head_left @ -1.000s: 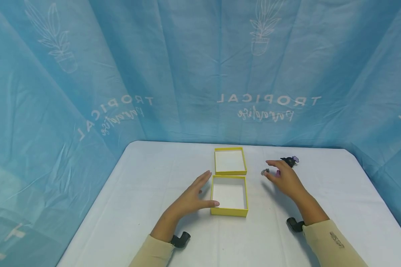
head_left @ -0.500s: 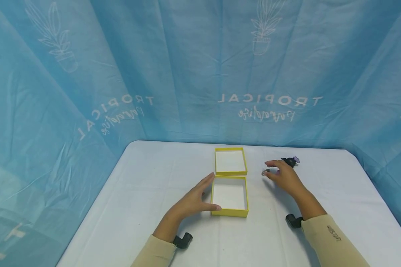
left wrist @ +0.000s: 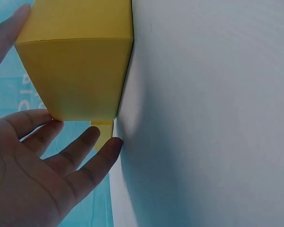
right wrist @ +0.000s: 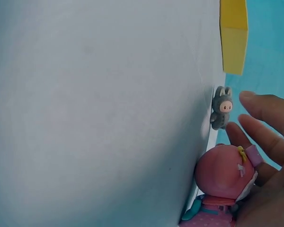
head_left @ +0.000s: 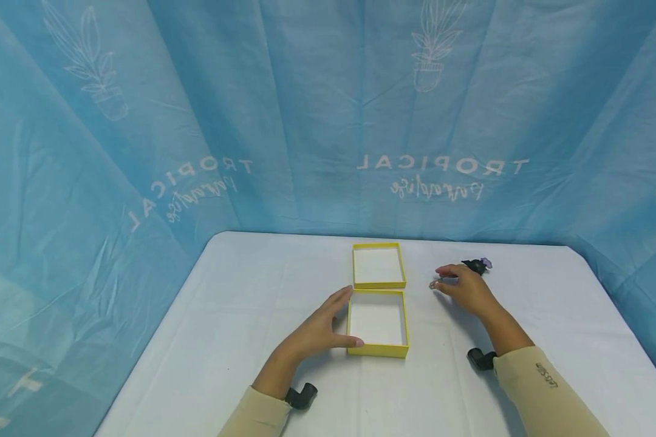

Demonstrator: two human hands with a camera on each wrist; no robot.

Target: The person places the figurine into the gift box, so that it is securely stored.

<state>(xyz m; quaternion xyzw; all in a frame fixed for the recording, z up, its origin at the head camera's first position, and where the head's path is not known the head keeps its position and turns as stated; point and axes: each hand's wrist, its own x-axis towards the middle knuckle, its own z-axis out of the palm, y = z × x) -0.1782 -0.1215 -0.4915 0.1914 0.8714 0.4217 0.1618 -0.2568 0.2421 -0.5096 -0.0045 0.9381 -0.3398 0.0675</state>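
Note:
A yellow box (head_left: 379, 350) with a white inside stands before my left hand (head_left: 318, 331). The thumb and fingertips of that hand touch its left side at the near and far corners, fingers nearly straight, as the left wrist view (left wrist: 42, 161) bears out. My right hand (head_left: 466, 292) hovers over small toy figures, its fingers spread. In the right wrist view a grey rabbit-eared figurine (right wrist: 221, 109) stands upright just past the fingertips. Closer in, a pink-headed figurine (right wrist: 222, 172) sits beside the palm, mostly hidden in the head view.
Behind the yellow box lies a shallower yellow lid (head_left: 379, 284), white inside. A black and purple figurine (head_left: 476, 266) lies beyond the right hand. The table (head_left: 240, 285) has a white cloth, and blue printed curtains (head_left: 317, 121) hang around it.
My left hand has moved right until its thumb and fingertips reach the box. The right hand's thumb and fingers have drawn slightly closer around the grey figurine.

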